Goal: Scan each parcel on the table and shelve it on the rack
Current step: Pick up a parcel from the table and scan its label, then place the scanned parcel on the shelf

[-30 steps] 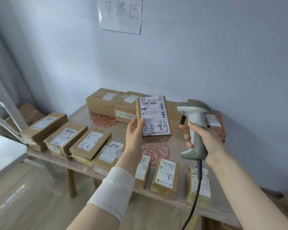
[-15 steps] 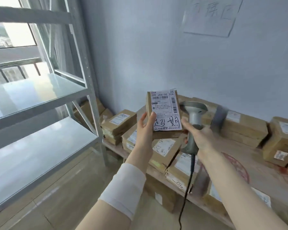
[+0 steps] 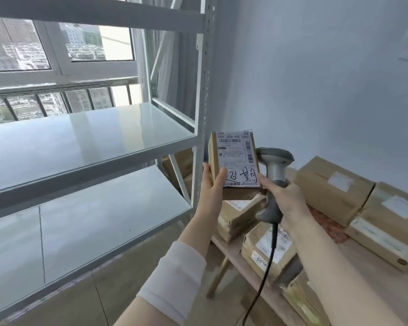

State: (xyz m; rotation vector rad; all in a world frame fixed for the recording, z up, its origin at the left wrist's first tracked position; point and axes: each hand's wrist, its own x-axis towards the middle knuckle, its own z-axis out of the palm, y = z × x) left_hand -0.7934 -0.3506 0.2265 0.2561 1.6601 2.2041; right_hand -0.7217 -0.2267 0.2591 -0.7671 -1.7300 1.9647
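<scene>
Pale blue walls (image 3: 316, 78) fill the upper right of the frame, and a grey metal rack (image 3: 199, 114) with glossy shelves (image 3: 80, 137) takes up the left. At centre the left hand (image 3: 212, 184) holds a small cardboard parcel (image 3: 236, 161) upright, label towards the camera, thumb across the label's lower left corner. Just right of it, the right hand (image 3: 285, 196) is wrapped round the handle of a corded barcode scanner (image 3: 275, 161). More parcels (image 3: 332, 189) lie on the wooden table (image 3: 363, 274) at lower right.
</scene>
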